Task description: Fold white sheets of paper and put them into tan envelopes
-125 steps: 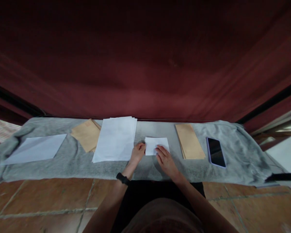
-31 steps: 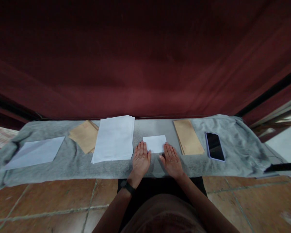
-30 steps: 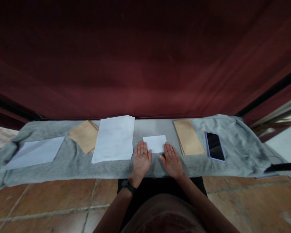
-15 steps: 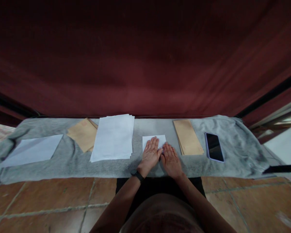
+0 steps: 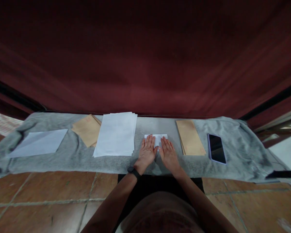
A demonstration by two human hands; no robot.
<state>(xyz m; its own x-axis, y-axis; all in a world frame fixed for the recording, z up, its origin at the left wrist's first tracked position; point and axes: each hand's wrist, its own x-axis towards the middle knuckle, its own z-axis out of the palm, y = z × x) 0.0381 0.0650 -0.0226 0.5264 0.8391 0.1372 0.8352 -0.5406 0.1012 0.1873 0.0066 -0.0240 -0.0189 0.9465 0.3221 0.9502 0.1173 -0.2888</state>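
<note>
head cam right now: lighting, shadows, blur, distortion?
Head view: dim, red backdrop fading near black at top; small white paper bright between left hand and right hand, soft shadow below it; head view: marks on right-hand brown stack too soft to read; far-left sheet looks stretched, likely wide-angle.

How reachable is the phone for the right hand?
Probably reachable, yes: the right hand lies open and flat, partly on the small white paper, and only low brown envelopes lie between it and the phone.
</note>
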